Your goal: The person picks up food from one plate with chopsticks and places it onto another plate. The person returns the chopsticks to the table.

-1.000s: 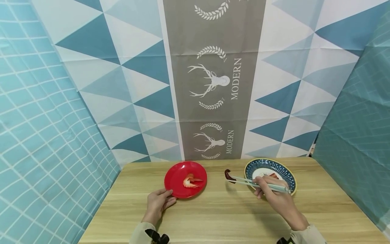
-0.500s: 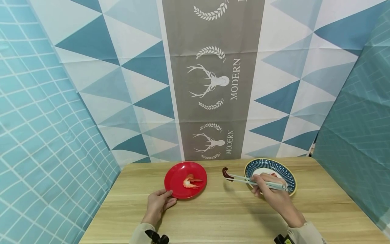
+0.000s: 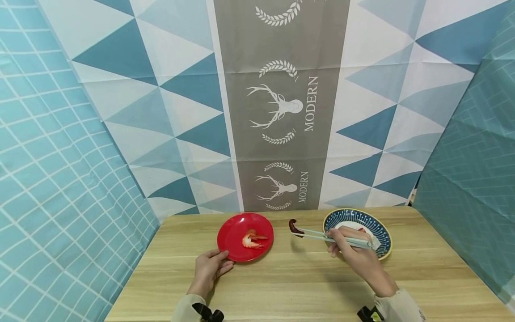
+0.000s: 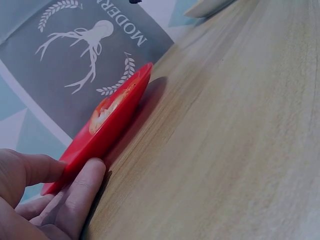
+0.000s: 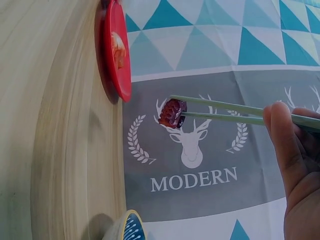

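My left hand (image 3: 208, 270) pinches the near left rim of a red plate (image 3: 231, 235), thumb on top and fingers underneath. Pinkish-orange shrimp (image 3: 251, 239) lie on that plate. In the left wrist view the rim at my fingers is just over the wood. My right hand (image 3: 358, 259) holds pale green chopsticks (image 3: 358, 243), pointing left. Clamped between their tips is a dark red, glossy, curved piece of food (image 5: 172, 113), bumpy like an octopus tentacle. It hangs above the table between the plate and a blue patterned dish (image 3: 338, 219), which my right hand partly covers.
Both dishes stand near the back of the wooden table (image 3: 273, 290). Behind it hangs a patterned cloth (image 3: 281, 143) with deer heads and triangles. A blue checked cloth (image 3: 60, 179) closes the left side, a teal one (image 3: 470, 179) the right. Reddish food shows in the patterned dish.
My right hand has shifted a little left, bringing the chopsticks and the dark red piece closer to the red plate. My left hand and the plate have stayed in place.
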`<act>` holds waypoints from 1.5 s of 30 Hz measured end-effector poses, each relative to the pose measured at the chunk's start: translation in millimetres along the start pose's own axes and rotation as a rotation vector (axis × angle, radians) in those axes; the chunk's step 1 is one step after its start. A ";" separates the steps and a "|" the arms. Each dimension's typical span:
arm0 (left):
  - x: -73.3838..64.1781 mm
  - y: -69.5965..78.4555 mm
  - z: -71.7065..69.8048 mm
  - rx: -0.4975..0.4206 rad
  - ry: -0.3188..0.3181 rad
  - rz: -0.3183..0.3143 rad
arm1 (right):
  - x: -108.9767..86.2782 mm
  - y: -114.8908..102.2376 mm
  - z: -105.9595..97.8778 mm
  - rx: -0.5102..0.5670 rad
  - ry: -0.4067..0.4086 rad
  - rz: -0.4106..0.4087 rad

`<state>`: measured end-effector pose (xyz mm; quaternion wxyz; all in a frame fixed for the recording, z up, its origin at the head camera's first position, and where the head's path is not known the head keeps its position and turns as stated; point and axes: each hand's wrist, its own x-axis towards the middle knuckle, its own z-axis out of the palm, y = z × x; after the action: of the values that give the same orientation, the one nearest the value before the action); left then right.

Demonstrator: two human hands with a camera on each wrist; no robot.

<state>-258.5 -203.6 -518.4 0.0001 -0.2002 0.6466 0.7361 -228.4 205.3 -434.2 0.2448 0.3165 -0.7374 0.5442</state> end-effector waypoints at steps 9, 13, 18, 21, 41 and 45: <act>-1.2 -0.7 1.3 0.008 0.012 0.000 | 3.5 -1.2 4.3 0.009 0.000 0.002; -1.2 0.4 1.1 0.011 0.005 0.002 | 3.8 -2.1 7.0 0.034 0.010 0.008; -1.9 3.4 0.5 0.021 -0.007 0.010 | 2.9 -0.9 9.8 0.057 0.022 -0.011; -2.4 3.7 -0.1 0.027 -0.005 0.012 | 3.2 0.3 11.2 0.063 0.016 -0.025; -2.5 0.8 1.8 0.034 0.007 0.011 | 10.6 7.4 6.7 0.069 -0.005 -0.045; -3.8 1.5 2.4 0.033 0.008 0.016 | 11.8 9.8 8.8 0.062 -0.001 -0.050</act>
<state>-256.1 -200.5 -515.7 -0.0053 -0.1980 0.6603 0.7244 -243.7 196.5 -434.8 0.2480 0.3427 -0.7120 0.5604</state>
